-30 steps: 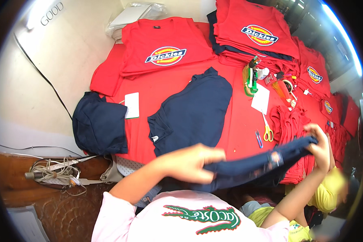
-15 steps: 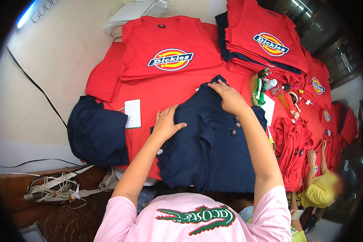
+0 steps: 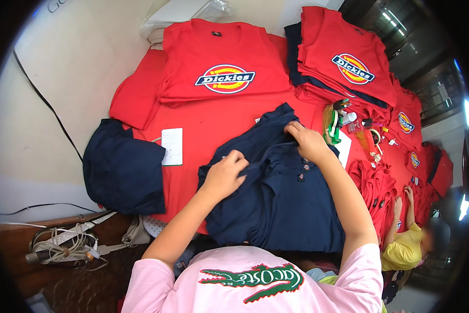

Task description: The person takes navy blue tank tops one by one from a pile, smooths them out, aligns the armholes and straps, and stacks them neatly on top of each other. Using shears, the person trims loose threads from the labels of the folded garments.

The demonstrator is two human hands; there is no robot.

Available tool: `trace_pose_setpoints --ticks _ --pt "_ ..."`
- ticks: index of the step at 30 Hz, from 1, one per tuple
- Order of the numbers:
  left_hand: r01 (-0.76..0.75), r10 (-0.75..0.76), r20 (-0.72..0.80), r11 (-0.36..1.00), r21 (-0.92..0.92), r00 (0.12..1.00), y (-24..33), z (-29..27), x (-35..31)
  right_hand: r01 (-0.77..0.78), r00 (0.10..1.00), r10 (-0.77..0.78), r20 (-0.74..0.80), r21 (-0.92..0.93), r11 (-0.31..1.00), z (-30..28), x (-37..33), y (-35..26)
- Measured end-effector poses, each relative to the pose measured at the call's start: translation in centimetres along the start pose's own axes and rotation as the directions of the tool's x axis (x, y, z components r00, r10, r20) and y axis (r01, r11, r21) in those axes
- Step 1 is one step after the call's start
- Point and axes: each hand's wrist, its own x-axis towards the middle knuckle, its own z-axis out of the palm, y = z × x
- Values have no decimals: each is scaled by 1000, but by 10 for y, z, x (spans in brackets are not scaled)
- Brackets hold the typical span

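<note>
Head view: two bare hands at work over navy clothing [image 3: 302,216] spread on a red-covered table [image 3: 181,183]. The navy clothing lay at the near edge of the table, directly in front of the person, whose pink shirt [image 3: 177,297] filled the lower margin. Its left part was creased into long folds; its right part lay flatter, with two small neck labels [image 3: 301,178] near its upper edge.

The left hand [image 3: 225,176] rested on the left part of the cloth, its fingers curled. The right hand [image 3: 308,143] touched the cloth farther up, fingers bent downward, just above the labels. Whether either grip was clamped on fabric or merely pressed against it could not be told.

To the left, a folded navy garment [image 3: 122,172] hung partly over the table's edge, touching or nearly touching a small white paper [image 3: 172,147]. Beyond the hands lay a stack of red sleeveless tops [image 3: 185,78] bearing an oval emblem; a second, taller stack [image 3: 344,44] stood to its right. A green tape dispenser [image 3: 329,125] stood near the right hand, with small red pieces [image 3: 373,182] heaped nearer the person. At far right, a co-worker in yellow [image 3: 403,249] reached toward the red cloth.
</note>
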Motion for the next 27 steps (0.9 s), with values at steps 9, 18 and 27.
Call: trace_pose_setpoints --ticks 9,18,27 --pt "-77 127 -187 965 252 974 -25 -5 -28 -72 997 72 11 4 997 11 28 15" --pt "119 -282 -569 945 -306 773 11 -70 -35 -91 941 -68 -331 -443 892 -53 9 42" --pt "-72 78 -847 996 47 526 94 -258 -4 181 821 445 -358 902 392 -252 38 -76"
